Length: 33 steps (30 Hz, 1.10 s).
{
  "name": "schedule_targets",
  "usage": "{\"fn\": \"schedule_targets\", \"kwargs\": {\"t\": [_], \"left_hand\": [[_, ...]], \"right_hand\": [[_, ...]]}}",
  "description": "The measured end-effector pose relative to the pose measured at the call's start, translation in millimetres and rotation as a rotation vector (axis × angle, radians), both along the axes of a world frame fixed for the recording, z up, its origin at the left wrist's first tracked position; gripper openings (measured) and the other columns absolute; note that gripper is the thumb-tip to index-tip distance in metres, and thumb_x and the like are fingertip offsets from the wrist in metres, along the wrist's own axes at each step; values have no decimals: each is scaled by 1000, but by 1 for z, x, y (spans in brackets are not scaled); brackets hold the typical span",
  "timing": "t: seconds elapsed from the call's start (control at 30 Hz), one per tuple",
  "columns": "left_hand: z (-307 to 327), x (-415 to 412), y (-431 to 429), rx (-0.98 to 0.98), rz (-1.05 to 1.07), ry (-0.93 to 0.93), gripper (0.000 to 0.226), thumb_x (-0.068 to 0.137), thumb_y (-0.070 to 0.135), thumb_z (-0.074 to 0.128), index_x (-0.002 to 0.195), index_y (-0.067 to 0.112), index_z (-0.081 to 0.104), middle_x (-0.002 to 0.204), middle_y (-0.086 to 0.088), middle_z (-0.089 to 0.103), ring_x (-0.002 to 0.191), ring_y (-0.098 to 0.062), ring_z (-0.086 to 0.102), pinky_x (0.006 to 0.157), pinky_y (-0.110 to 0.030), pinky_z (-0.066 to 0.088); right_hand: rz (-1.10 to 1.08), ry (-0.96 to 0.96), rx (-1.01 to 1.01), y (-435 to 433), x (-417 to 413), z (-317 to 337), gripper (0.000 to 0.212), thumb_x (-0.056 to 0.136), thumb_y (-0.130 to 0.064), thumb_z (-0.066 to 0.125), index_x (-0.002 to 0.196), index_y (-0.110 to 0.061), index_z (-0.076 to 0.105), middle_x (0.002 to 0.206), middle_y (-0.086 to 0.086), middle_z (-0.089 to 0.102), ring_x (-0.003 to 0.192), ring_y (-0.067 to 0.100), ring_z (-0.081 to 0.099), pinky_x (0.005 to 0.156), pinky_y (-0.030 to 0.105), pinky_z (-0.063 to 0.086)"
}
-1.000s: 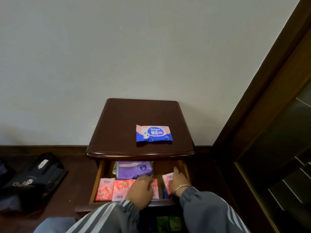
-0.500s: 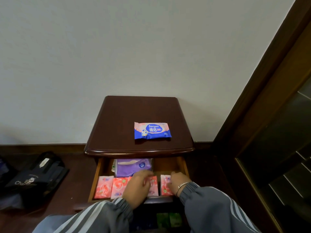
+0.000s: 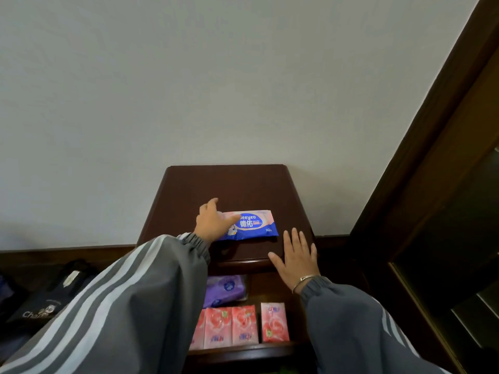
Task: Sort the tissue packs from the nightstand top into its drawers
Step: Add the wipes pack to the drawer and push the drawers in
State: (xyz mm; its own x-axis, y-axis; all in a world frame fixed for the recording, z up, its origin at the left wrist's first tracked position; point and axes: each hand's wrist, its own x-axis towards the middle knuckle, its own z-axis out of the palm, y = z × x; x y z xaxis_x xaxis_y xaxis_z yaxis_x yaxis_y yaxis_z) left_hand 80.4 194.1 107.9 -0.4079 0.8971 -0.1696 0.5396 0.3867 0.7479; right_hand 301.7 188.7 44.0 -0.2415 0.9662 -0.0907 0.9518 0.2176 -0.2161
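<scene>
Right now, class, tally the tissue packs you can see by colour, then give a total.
Pink tissue packs: 4 (leftmost partly behind the left sleeve)
Purple tissue pack: 1
Blue-and-pink Deeyeo tissue pack: 1
Total: 6 in view; the sleeve may hide more.

A wipes pack [image 3: 253, 225] lies on the nightstand top [image 3: 229, 184], frame centre; below it, the drawer [image 3: 243, 352] holds small packs [image 3: 237, 327] in front, a larger pack [image 3: 224, 290] behind; a bag [image 3: 48, 298] sits lower left.

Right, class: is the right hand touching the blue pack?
No, the right hand is spread open over the nightstand, clear of the blue pack; the left hand touches it.
</scene>
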Motion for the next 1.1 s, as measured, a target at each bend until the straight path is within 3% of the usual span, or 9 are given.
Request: {"fn": "schedule_targets", "kwargs": {"t": [0.13,0.2,0.27,0.5,0.63,0.77,0.9,1.0,1.1], "left_hand": [[-3,-5,26,-186,-81,-47,85,71,30,83,139,7,39,137,-11,47,120,-25,53,92,-31,49],[-1,-8,23,-233,-117,-231,52,73,20,82,116,7,56,98,-2,67,81,-9,67,60,-18,50],[1,-14,9,-262,-142,-362,19,79,13,76,91,10,60,70,-1,66,50,-2,61,46,-15,44],[15,-54,-109,-236,27,-715,13,83,12,67,83,7,55,88,-14,71,74,-17,66,56,-21,55],[19,-44,-184,-324,48,-939,38,69,12,74,104,0,64,105,-23,71,81,-26,71,56,-30,60],[1,7,-207,-366,97,-931,39,72,8,76,109,7,66,102,-20,72,89,-30,72,62,-37,61],[-13,66,-190,-214,224,-936,21,87,1,64,107,8,60,96,-18,73,72,-22,73,52,-29,56],[-19,98,-177,-115,213,-901,20,89,3,60,108,11,58,91,-9,73,67,-14,71,50,-26,53],[-24,123,-167,-51,195,-924,20,90,-1,56,109,6,57,91,-12,73,62,-17,70,45,-25,52]], "right_hand": [[-1,3,19,7,1,-10,78,90,-62,27,150,-20,1,160,3,-4,147,21,-7,116,47,0],[-7,14,18,7,1,-10,78,90,-62,28,150,-20,1,160,2,-4,147,20,-7,116,47,0],[-10,28,35,6,1,-11,78,90,-62,29,150,-21,2,160,2,-3,147,19,-6,116,46,0],[-10,30,-8,9,4,-13,75,91,-62,26,150,-23,0,160,0,-7,146,20,-11,116,46,-4],[17,19,-65,14,8,-12,69,93,-56,24,150,-27,-3,159,-3,-10,146,17,-12,116,44,-5],[102,20,-128,19,22,9,54,99,-43,22,150,-31,7,160,-6,-3,147,13,-2,117,38,3],[17,511,-353,5,37,48,44,101,-33,32,140,-18,43,154,2,28,144,13,19,119,32,11],[-105,638,-220,-26,48,62,29,93,-25,55,114,-9,65,120,6,65,115,17,58,95,20,39],[-275,719,-316,-65,62,57,21,86,-34,63,93,-15,64,90,4,69,82,20,67,69,27,49]]}}
